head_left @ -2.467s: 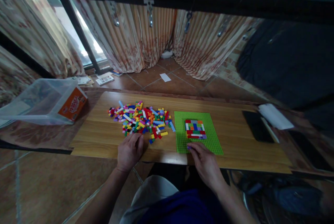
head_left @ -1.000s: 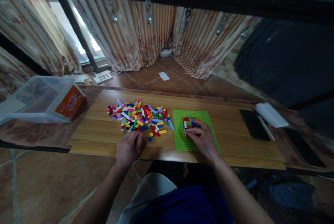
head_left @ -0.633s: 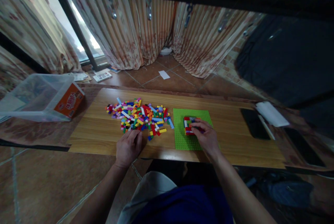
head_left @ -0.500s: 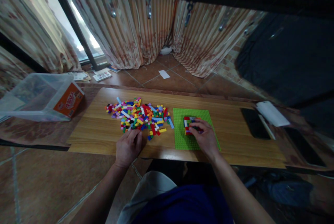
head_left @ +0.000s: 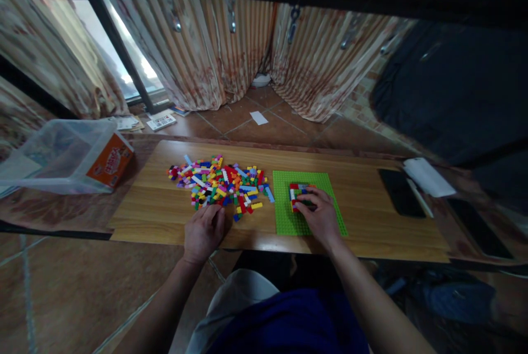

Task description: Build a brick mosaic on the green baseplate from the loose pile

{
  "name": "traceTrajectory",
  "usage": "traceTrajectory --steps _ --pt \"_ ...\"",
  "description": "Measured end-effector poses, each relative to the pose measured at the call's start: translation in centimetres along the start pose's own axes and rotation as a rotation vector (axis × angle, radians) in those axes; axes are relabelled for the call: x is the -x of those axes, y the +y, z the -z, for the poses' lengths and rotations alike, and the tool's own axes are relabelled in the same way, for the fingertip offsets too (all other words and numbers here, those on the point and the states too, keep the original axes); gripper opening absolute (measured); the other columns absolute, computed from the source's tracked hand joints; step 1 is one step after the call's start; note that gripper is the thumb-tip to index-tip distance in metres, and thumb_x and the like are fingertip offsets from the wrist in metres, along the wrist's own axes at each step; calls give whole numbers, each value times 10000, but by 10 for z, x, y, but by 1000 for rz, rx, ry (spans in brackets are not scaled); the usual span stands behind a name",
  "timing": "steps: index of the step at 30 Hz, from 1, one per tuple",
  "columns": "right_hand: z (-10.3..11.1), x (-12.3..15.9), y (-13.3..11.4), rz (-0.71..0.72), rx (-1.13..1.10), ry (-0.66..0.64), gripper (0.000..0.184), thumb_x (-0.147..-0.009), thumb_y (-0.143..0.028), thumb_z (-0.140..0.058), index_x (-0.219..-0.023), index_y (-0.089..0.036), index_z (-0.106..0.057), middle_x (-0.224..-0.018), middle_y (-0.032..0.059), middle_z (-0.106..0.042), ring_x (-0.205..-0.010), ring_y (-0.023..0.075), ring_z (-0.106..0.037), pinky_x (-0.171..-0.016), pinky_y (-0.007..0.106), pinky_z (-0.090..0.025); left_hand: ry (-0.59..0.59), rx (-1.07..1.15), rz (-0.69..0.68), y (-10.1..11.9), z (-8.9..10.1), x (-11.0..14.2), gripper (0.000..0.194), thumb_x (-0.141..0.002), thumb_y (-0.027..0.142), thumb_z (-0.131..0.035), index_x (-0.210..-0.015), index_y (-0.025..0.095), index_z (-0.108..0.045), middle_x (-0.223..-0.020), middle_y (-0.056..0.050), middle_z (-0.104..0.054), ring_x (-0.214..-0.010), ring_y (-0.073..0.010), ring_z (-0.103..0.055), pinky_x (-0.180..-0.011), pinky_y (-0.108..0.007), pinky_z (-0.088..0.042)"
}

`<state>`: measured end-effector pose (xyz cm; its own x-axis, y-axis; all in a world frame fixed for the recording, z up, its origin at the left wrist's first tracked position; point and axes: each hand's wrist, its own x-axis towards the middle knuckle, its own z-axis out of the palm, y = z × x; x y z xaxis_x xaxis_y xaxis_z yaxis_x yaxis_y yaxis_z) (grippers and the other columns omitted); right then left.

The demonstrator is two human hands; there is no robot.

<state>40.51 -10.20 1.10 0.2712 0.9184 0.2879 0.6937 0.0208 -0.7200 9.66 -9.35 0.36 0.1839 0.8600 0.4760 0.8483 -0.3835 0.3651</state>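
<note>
On the green baseplate (head_left: 282, 222) stands a small, low structure of coloured toy bricks (head_left: 293, 192), with red, white and grey bricks showing. My right hand (head_left: 320, 215) reaches over it from the near right, thumb and fingers bent and closed on its bricks. The hand hides the structure's right part. To the left, a loose pile of mixed toy bricks (head_left: 225, 178) is spread over the wooden board. At the pile's near edge rests my left hand (head_left: 204, 233), its fingers curled in. Whatever it may hold is hidden.
A clear plastic box (head_left: 61, 178) with an orange label stands at the left. Right of the baseplate lie a dark phone (head_left: 400, 193), a white pen-like stick (head_left: 421, 198), a white object (head_left: 428, 177) and another dark flat device (head_left: 480, 227). A dark bar crosses above.
My right thumb has shifted slightly on the near left of the brick structure, and the hand has moved a little left. My left hand stays by the pile. The camera view has shifted slightly.
</note>
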Motion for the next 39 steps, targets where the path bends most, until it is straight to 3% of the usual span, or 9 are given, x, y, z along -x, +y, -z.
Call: traceTrajectory --steps 5,11,16,23,29,34,39 --pt "4 -2 3 77 33 -28 222 -803 -439 -643 -836 -241 -737 -1140 84 -641 -1103 263 -540 -984 492 -392 29 -8 -17 0 -1 1 192 -933 299 -476 -854 188 -611 -802 -37 -682 -759 -167 -635 -712 -275 -483" --pt "-2 16 -20 206 105 94 229 -890 -383 -555 -892 -238 -732 -1107 85 -651 -1081 252 -533 -954 471 -431 21 -6 3 0 -1 1 186 -929 292 -478 -853 195 -617 -765 -32 -672 -739 -174 -629 -700 -284 -480" --pt "-28 36 -56 328 86 -105 214 -920 -274 -510 -964 -253 -718 -1104 61 -656 -1037 226 -554 -922 418 -470 15 19 17 0 -1 3 184 -931 290 -472 -872 197 -619 -784 -36 -676 -751 -172 -629 -715 -286 -484" --pt "-60 28 -71 302 152 -154 277 -916 -239 -458 -1037 -213 -706 -1146 101 -611 -1062 249 -544 -949 433 -465 16 61 40 2 -1 4 196 -938 289 -455 -871 198 -616 -784 -36 -673 -739 -154 -622 -713 -274 -488" --pt "-65 20 -73 290 130 -178 280 -907 -230 -457 -1037 -217 -704 -1130 98 -594 -1058 254 -534 -964 438 -452 -8 91 39 1 2 4 191 -937 284 -452 -875 201 -613 -779 -36 -668 -749 -153 -622 -718 -273 -494" --pt "-69 32 -76 291 75 -201 235 -910 -250 -486 -967 -261 -714 -1114 68 -590 -1045 236 -540 -952 410 -459 -30 95 47 1 1 5 197 -940 288 -445 -879 200 -611 -795 -44 -669 -769 -159 -622 -732 -279 -496" --pt "-79 38 -78 317 115 -234 238 -902 -248 -506 -1037 -250 -703 -1123 83 -579 -1068 256 -517 -945 422 -466 -37 80 35 0 1 4 197 -941 291 -449 -864 194 -603 -779 -42 -661 -758 -158 -617 -725 -275 -488"
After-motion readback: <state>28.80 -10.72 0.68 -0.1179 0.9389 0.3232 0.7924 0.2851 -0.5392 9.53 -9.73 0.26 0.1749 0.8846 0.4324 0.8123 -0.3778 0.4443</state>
